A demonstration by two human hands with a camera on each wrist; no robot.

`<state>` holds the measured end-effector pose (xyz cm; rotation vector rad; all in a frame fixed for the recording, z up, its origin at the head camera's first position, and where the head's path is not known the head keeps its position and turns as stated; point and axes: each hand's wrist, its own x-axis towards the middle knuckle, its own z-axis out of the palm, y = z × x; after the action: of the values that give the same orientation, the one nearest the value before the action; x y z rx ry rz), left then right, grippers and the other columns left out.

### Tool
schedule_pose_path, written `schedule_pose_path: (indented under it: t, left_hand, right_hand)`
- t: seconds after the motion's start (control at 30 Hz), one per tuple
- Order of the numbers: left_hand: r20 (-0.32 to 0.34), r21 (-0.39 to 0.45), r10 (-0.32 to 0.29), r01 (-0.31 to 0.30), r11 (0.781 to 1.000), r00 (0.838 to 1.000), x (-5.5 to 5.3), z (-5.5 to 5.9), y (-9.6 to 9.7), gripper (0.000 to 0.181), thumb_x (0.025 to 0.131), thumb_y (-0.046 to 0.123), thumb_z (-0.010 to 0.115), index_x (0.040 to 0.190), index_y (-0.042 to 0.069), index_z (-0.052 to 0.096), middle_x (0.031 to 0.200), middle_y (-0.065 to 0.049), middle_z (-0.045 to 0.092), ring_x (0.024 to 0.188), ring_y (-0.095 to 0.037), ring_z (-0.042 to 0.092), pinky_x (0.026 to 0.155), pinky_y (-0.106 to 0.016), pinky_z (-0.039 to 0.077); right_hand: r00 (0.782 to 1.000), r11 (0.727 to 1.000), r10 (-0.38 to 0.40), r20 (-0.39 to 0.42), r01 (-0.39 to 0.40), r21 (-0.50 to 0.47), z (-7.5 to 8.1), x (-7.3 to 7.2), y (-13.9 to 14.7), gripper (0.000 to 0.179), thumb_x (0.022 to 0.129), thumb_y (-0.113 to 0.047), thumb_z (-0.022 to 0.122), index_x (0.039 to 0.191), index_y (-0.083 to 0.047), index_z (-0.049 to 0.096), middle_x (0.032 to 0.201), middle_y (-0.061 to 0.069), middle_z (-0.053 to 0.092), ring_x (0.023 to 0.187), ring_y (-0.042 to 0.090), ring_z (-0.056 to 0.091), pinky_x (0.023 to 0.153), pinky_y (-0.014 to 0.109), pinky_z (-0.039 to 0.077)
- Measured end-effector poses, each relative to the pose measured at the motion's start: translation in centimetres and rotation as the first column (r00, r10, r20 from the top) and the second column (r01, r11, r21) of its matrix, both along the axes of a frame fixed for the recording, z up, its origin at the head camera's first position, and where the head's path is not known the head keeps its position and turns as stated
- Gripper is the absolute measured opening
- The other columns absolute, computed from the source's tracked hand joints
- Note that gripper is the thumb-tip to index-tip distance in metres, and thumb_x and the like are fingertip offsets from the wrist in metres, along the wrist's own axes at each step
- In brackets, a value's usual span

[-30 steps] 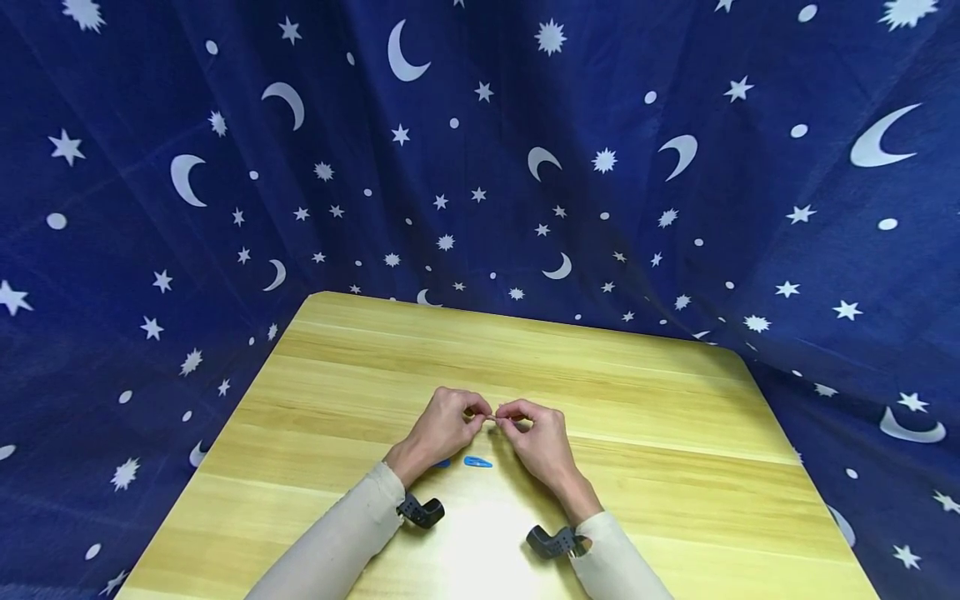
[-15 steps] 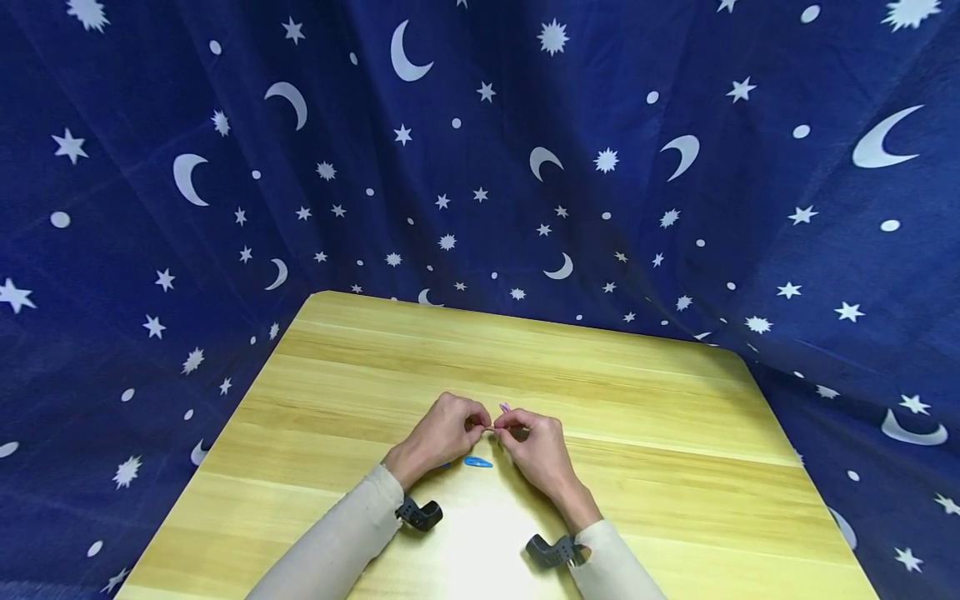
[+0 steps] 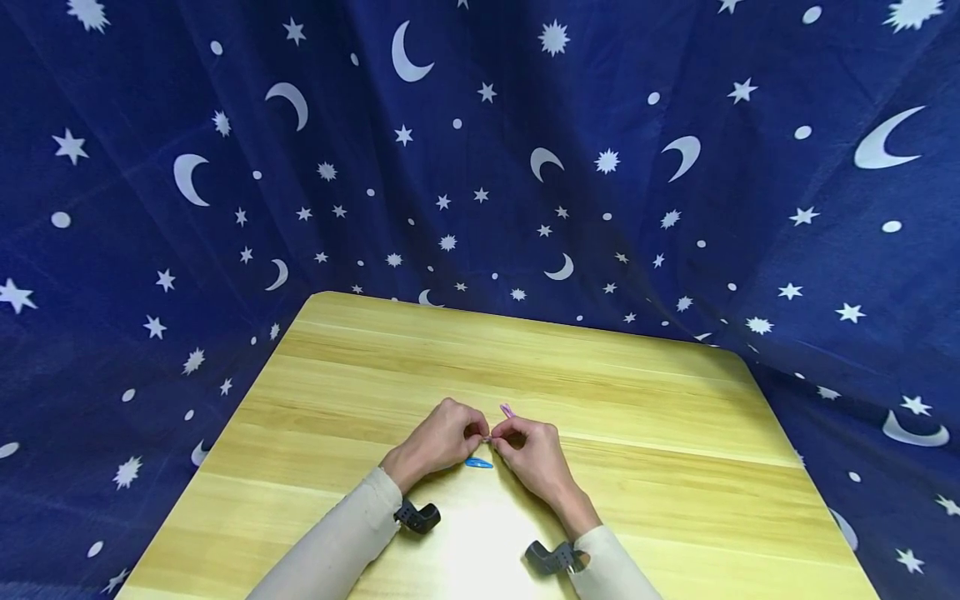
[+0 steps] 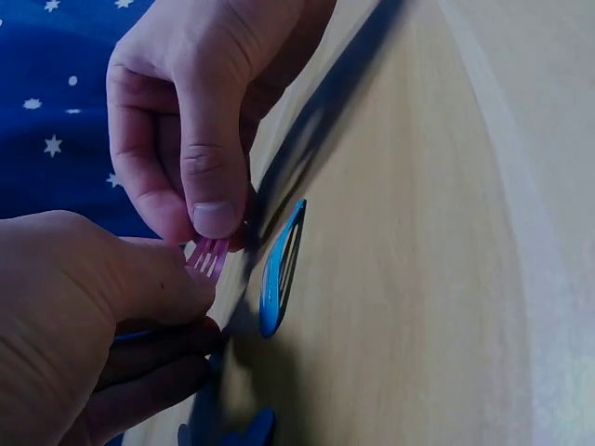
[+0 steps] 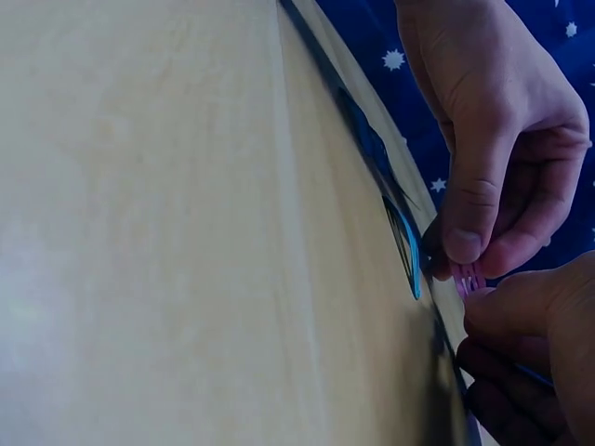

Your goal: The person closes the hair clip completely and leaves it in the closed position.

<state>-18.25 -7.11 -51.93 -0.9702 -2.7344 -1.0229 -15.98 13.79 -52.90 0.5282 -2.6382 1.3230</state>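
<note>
A small pink snap hair clip (image 4: 210, 257) is stretched between the fingertips of both hands, a little above the table. My left hand (image 3: 447, 435) pinches one end and my right hand (image 3: 534, 454) pinches the other. Only the clip's slotted middle shows, pink in the right wrist view too, where the hair clip (image 5: 468, 279) lies between the two thumbs. Below the hands, a blue snap hair clip (image 3: 478, 462) lies on the table. Just beyond the right hand's knuckles lies a pink piece (image 3: 507, 410), partly covered by that hand.
More blue clip shapes (image 4: 249, 432) show at the lower edge of the left wrist view. The wooden tabletop (image 3: 360, 358) stretches around the hands, with a dark blue curtain (image 3: 480, 167) of moons and stars behind it. A black wrist camera (image 3: 551, 557) sits on the right wrist.
Both hands have come slightly nearer the body with the clip between them. The pink piece beyond the right hand shows more, while the left hand now covers the second blue clip.
</note>
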Motion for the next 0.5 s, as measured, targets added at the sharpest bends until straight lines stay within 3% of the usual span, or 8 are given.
schedule_pose_path:
  t: [0.5]
  left_hand:
    - [-0.065, -0.067, -0.073, 0.069, 0.995, 0.995, 0.15, -0.16, -0.07, 0.014, 0.095, 0.003, 0.081, 0.092, 0.016, 0.084, 0.088, 0.007, 0.081, 0.076, 0.003, 0.064, 0.070, -0.015, 0.054]
  right_hand:
    - [0.999, 0.998, 0.015, -0.029, -0.013, 0.066, -0.29, 0.29, 0.15, 0.015, 0.089, -0.002, 0.088, 0.090, -0.016, 0.083, 0.086, -0.010, 0.080, 0.084, 0.007, 0.076, 0.079, 0.027, 0.064]
